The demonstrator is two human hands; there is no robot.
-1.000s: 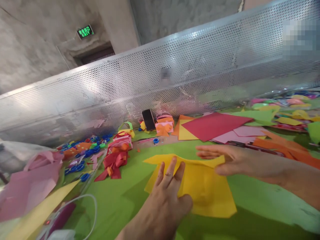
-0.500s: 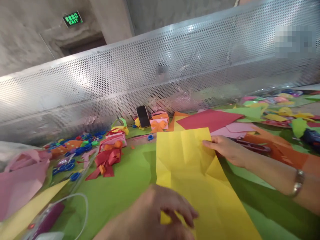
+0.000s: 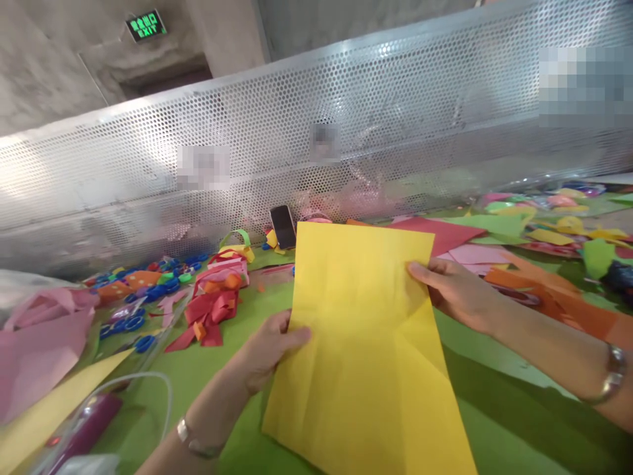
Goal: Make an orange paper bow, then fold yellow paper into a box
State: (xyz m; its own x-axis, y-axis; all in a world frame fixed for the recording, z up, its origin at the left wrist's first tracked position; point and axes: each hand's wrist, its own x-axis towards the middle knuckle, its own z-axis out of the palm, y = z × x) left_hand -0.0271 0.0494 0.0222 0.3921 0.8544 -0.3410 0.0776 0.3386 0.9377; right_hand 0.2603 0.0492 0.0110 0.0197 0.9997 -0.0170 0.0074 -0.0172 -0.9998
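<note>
The yellow paper (image 3: 361, 343), folded over on itself a second ago, is now opened out into a tall sheet. The person's left hand (image 3: 267, 349), which pressed on the fold and then hung loose over the lower part, now pinches the left edge. The right hand (image 3: 455, 290) has gone from the fold to gripping the right edge. A bracelet (image 3: 195, 441) has come into view on the left wrist. The sheet now hides most of the small pink basket (image 3: 318, 216).

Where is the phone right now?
In the head view, the phone is upright just left of centre, before the perforated metal screen, beside the yellow sheet's upper left corner.
</note>
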